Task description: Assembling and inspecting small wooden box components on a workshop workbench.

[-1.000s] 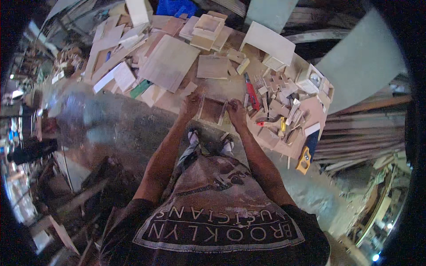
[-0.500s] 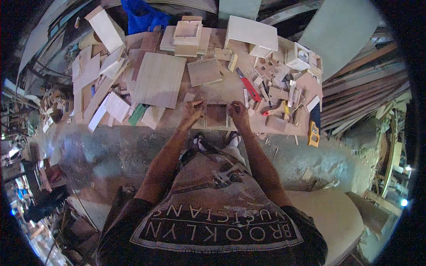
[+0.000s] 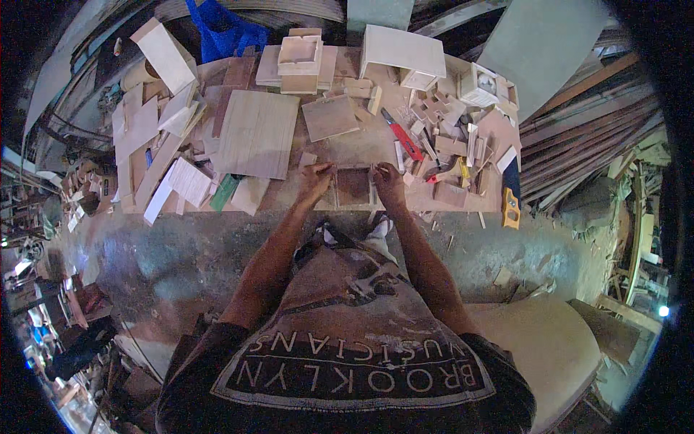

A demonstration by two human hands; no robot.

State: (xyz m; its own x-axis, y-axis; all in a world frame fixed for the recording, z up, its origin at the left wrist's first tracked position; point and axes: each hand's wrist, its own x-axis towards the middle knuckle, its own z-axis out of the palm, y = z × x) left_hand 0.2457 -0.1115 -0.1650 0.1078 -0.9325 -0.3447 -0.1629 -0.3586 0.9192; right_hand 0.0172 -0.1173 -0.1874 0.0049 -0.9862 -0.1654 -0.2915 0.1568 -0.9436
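A small rectangular wooden frame (image 3: 353,167), perhaps a shallow box, lies near the front edge of the workbench (image 3: 343,152). My left hand (image 3: 315,181) pinches its far left corner with bent fingers. At the opposite far corner my right hand (image 3: 389,182) is closed in the same way, thumb and fingertips together. Whether a small piece sits between the fingertips is too fine to make out. Just beyond my left hand is a little wood block (image 3: 308,158).
A large wood panel (image 3: 258,134) and stacked offcuts lie left. Ahead are a square board (image 3: 330,118) and small wooden boxes (image 3: 300,54). To the right lie a red utility knife (image 3: 405,139), wood scraps and a yellow-handled saw (image 3: 511,208). A blue bag (image 3: 225,32) is behind.
The view has shifted slightly. Both hands stay at the frame's far corners, and the right fingers have moved a little. The frame itself looks still.
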